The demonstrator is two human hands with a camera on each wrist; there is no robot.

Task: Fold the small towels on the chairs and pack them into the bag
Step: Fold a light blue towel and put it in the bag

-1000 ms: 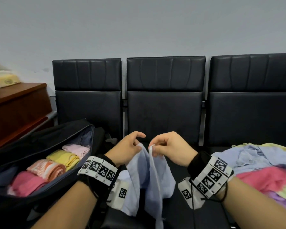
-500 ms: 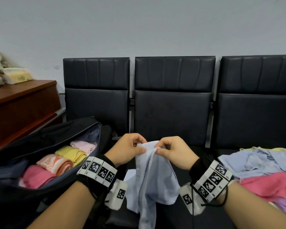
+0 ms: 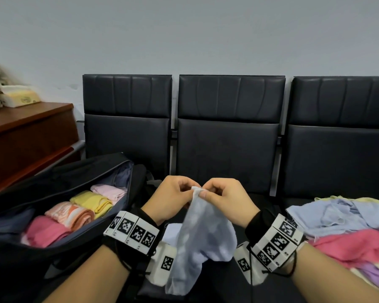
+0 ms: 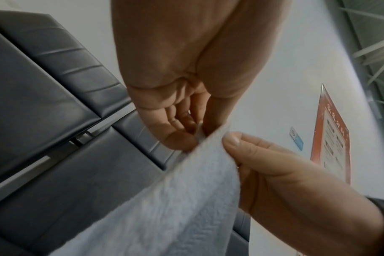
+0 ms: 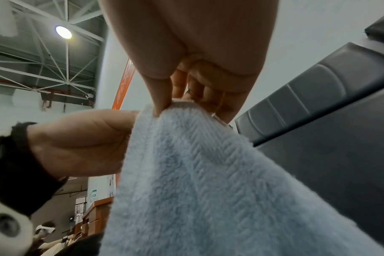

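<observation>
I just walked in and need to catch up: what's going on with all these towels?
A person is folding small towels and packing them. Both the left hand and right hand pinch the top edge of a light blue towel, which hangs above the middle chair. Four rolled towels already lie in the open black bag on the left. A loose pile of towels waits on the right.

Both forearms reached forward side by side, marker bands on the wrists, and the left hand (image 3: 172, 199) and right hand (image 3: 227, 201) met knuckle to knuckle, fingers curled, each pinching the towel (image 3: 202, 239) top edge.
</observation>
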